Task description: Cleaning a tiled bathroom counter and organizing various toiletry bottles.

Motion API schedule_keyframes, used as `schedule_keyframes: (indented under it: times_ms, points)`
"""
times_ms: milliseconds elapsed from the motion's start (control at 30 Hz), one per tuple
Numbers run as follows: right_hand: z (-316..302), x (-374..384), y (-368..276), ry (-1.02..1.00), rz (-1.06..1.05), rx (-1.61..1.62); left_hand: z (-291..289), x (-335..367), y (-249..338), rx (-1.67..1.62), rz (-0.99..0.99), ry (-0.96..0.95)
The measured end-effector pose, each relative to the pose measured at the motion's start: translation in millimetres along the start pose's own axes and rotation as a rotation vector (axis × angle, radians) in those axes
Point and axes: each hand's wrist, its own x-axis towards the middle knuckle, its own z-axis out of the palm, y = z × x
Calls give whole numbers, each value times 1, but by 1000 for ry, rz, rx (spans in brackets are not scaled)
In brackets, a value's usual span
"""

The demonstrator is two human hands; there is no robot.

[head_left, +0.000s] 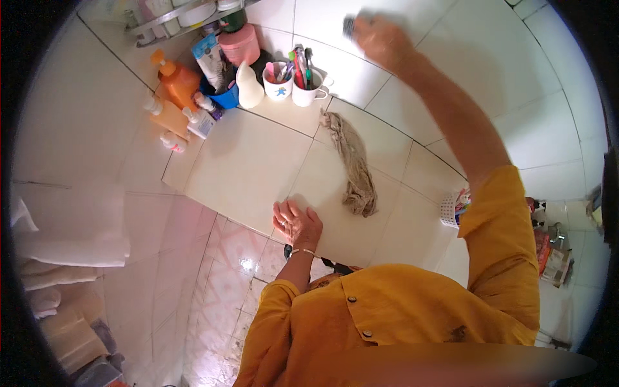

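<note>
My left hand [296, 222] rests flat, fingers spread, on the front edge of a cream tiled counter [245, 168], holding nothing. My right hand [380, 39] is raised against the white tiled wall [490, 58], closed on a small dark object [349, 26] that is blurred. A crumpled beige rag [354, 169] lies on the counter between my two arms, touching neither hand. I wear a mustard yellow shirt with the sleeves rolled up.
At the back of the counter stand two white mugs with toothbrushes [293, 82], a white bottle [249, 86], orange pump bottles [177, 80], a blue cup [224, 98] and a pink jar [240, 42]. A wire shelf [180, 16] hangs above. A small white basket [451, 209] sits right. Folded towels [64, 251] lie left.
</note>
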Motion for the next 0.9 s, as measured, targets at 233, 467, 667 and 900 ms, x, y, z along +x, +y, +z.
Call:
schedule_keyframes:
  times_ms: [233,467,667,900]
  points:
    - [33,-38,-12,72,-153,-209,4,0,-1,7,12,44]
    - [18,0,-41,-187,-69,-167,3,0,-3,10,-15,-23]
    - [116,-100,-91,-385,31,7,3,4,2,-2,1,-7]
    - [66,-113,-104,-785,289,159,5,1,0,16,-5,22]
